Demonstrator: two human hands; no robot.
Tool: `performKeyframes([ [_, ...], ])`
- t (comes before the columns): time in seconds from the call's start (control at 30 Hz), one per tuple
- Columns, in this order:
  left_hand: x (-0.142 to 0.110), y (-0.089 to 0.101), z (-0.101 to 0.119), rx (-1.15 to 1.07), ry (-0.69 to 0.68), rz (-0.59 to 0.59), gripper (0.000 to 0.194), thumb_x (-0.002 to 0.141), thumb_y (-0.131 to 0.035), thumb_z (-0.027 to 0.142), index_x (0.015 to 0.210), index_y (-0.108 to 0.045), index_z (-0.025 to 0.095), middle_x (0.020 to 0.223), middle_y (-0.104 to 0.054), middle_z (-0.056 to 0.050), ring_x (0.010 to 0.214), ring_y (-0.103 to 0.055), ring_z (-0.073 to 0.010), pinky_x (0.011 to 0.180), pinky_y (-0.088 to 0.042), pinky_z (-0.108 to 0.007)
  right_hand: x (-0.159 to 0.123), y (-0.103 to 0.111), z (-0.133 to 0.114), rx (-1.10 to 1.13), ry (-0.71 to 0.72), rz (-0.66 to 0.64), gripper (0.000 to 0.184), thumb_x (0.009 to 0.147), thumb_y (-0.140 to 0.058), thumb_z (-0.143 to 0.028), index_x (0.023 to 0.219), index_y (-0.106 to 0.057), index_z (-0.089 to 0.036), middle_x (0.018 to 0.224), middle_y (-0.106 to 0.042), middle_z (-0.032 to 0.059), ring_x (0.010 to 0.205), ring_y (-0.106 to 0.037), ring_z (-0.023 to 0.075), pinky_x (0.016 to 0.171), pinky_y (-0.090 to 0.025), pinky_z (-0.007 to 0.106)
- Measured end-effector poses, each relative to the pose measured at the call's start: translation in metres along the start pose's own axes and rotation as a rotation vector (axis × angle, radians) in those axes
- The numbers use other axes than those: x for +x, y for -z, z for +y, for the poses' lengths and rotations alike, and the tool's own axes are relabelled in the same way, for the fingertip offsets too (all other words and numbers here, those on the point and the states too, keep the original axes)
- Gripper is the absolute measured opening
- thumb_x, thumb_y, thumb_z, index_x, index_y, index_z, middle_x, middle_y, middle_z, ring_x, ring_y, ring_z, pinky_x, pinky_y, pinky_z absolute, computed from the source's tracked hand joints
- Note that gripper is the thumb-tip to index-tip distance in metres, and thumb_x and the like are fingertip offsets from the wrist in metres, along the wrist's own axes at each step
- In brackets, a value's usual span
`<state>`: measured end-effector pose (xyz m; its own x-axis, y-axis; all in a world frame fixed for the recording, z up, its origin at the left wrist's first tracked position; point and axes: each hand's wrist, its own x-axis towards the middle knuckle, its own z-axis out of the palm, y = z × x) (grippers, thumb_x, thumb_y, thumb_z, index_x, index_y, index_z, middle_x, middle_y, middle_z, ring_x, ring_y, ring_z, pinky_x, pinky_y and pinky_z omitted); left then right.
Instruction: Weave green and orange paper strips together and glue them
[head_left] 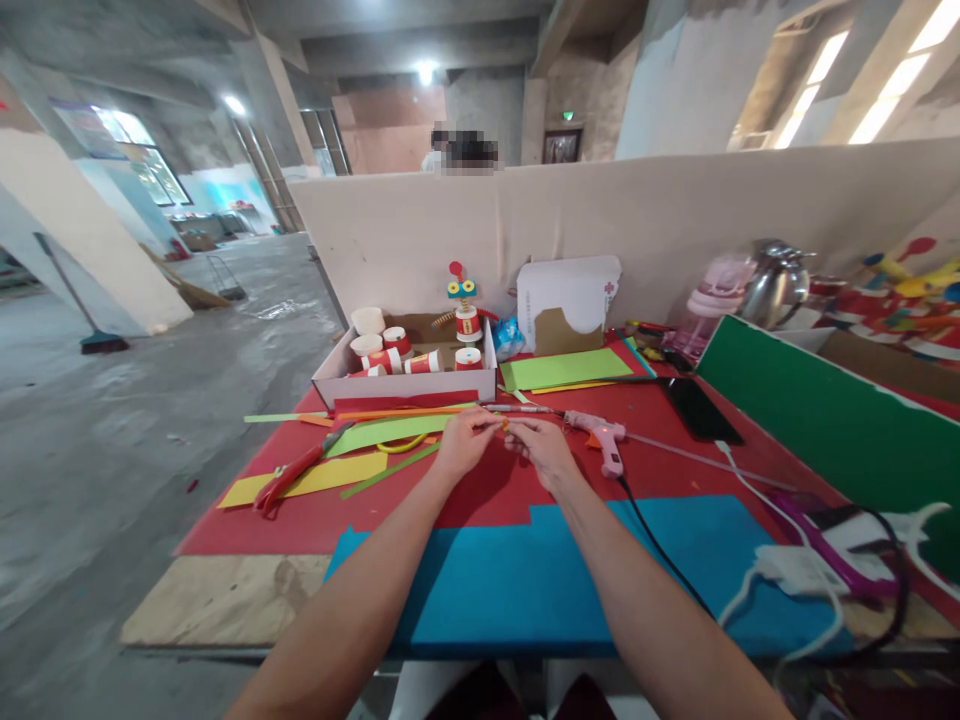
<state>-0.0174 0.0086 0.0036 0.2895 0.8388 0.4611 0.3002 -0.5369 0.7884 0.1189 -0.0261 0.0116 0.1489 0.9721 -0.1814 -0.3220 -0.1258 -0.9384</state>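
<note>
Above the red sheet, my left hand and my right hand meet with fingertips pinched together. Between them is a small orange-yellow piece, partly covered by the fingers; it looks like paper, too small to make out clearly. A pink hot glue gun lies just right of my right hand, its cord running toward the front. Left of my left hand are green paper, yellow paper, a yellow ring-shaped strip and red-handled scissors.
Behind my hands stands a white box with paper cups and a paper-cup figure. A phone, green board, steel kettle and pink bottle are on the right. Blue sheets line the front; a power strip lies front right.
</note>
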Motion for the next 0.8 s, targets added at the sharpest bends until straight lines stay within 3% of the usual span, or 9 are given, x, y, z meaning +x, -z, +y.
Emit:
performKeyframes([
  [0.6, -0.0035, 0.0030, -0.0004, 0.342, -0.404, -0.085, 0.028, 0.088, -0.042, 0.010, 0.096, -0.068, 0.015, 0.086, -0.065, -0.008, 0.081, -0.059, -0.0155, 0.073, -0.050, -0.028, 0.0016, 0.0048, 0.0015, 0.166, -0.051, -0.045, 0.019, 0.047, -0.081, -0.026, 0.059, -0.071, -0.016, 0.052, -0.062, -0.0015, 0.055, -0.054, 0.0088, 0.061, -0.048, 0.024],
  [0.8, -0.0050, 0.0017, 0.0030, 0.415, -0.393, -0.104, 0.027, 0.089, -0.042, 0.013, 0.095, -0.068, 0.015, 0.087, -0.064, -0.009, 0.083, -0.058, -0.0167, 0.079, -0.049, -0.031, 0.0010, 0.0045, 0.0033, 0.184, -0.018, -0.081, 0.025, 0.046, -0.082, -0.027, 0.066, -0.073, -0.016, 0.062, -0.068, 0.0012, 0.061, -0.060, 0.0113, 0.068, -0.050, 0.027],
])
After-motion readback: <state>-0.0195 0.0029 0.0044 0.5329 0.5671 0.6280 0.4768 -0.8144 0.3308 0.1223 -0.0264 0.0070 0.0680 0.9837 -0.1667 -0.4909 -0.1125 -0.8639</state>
